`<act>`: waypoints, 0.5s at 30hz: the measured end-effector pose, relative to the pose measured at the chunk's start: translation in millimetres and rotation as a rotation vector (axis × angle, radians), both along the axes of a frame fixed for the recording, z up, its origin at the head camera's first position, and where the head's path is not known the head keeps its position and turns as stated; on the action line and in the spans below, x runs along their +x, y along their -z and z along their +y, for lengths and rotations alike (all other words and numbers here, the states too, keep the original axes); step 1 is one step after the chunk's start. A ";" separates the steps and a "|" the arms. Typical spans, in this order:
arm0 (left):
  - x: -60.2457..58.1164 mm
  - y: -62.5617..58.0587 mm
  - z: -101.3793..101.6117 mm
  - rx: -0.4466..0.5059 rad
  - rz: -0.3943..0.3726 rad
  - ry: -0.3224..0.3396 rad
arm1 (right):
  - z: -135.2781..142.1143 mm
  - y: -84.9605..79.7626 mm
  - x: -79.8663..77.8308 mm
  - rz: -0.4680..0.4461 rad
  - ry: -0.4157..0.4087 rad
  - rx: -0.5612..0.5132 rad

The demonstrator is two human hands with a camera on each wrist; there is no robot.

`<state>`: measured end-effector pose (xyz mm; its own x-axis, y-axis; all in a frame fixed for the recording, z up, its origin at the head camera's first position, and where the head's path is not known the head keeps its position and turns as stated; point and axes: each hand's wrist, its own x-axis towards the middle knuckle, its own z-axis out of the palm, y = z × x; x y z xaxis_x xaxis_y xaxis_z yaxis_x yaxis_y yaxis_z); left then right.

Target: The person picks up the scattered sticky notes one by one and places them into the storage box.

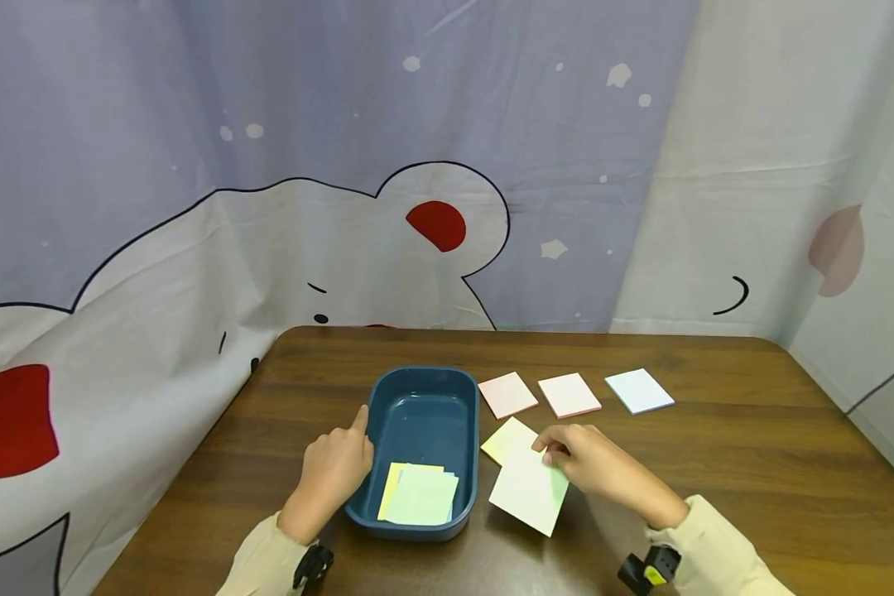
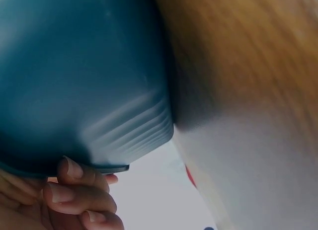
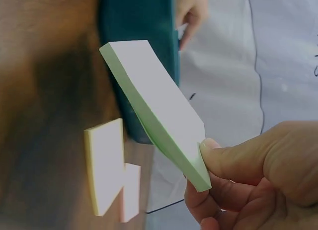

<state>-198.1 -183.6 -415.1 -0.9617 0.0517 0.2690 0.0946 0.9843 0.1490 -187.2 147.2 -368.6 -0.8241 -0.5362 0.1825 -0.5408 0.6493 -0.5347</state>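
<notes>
My right hand (image 1: 584,463) pinches a pale green sticky-note pad (image 3: 159,96) at one corner, thumb on one face and fingers on the other. The pad hangs tilted above the table, just right of a dark blue plastic tub (image 1: 358,509). Partly behind it in the head view lies a yellow sticky-note pad (image 1: 508,439). My left hand (image 1: 334,463) holds the tub's left rim, index finger stretched along it and the other fingertips (image 2: 74,169) curled against the outside. Inside the tub, a green pad (image 1: 422,497) overlaps a yellow pad (image 1: 390,488) and a blue one (image 1: 453,488).
Two pink pads (image 1: 508,395) and a light blue pad (image 1: 639,391) lie in a row behind my right hand on the brown wooden table (image 1: 752,439). A printed curtain (image 1: 305,248) hangs behind the table's far edge.
</notes>
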 end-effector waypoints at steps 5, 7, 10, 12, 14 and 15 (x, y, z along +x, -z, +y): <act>0.1 -0.5 0.1 0.006 -0.003 -0.002 | -3.2 -11.8 -5.8 0.028 0.006 0.001; 0.2 -0.7 0.3 0.007 -0.005 0.001 | -5.5 -15.5 -7.5 0.027 0.002 -0.003; 0.1 -0.7 0.1 0.007 -0.004 0.009 | -10.0 -20.0 -9.7 0.033 0.005 -0.007; 0.0 -0.5 0.1 0.005 -0.004 0.011 | -13.8 -22.9 -11.4 0.038 0.016 -0.004; -0.1 -0.1 0.0 0.005 -0.002 0.013 | -18.3 -25.8 -13.2 0.037 0.026 0.000; -0.1 0.0 0.0 0.007 -0.001 0.013 | -20.8 -27.3 -14.1 0.032 0.025 0.000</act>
<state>-198.2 -183.7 -415.1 -0.9612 0.0624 0.2686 0.1072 0.9820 0.1556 -201.3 126.4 -341.4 -0.8310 -0.5155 0.2089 -0.5412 0.6627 -0.5176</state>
